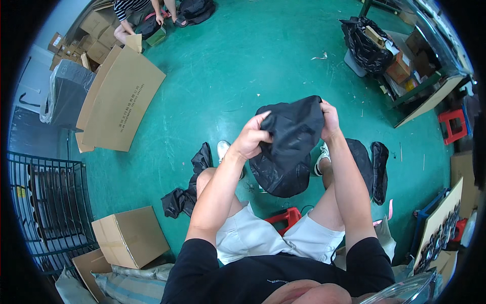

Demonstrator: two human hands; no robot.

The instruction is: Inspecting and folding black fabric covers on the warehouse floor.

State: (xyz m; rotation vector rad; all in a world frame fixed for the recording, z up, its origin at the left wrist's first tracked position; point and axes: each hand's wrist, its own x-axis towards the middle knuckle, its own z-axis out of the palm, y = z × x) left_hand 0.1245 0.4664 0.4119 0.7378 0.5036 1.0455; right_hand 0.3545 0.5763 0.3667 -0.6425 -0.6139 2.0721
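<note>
A piece of black fabric (296, 124), maybe a bag or cover, is stretched between my two hands above the floor. My left hand (250, 137) is closed on its left edge, fingers curled into the cloth. At the upper right corner, my right hand (329, 119) pinches the cloth. Just below it hangs or lies a rounded black piece (281, 178); I cannot tell whether the two are joined. Crumpled black pieces (178, 201) are on the floor by my left leg. A flat black piece (359, 158) and a long rolled one (379, 175) are beyond my right leg.
A red stool (288, 219) shows between my legs. To the left are a large open carton (119, 101), a smaller box (132, 237) and a wire rack (48, 202). A black-bagged bin (367, 48) stands far right. Another person (144, 15) handles dark items at far left.
</note>
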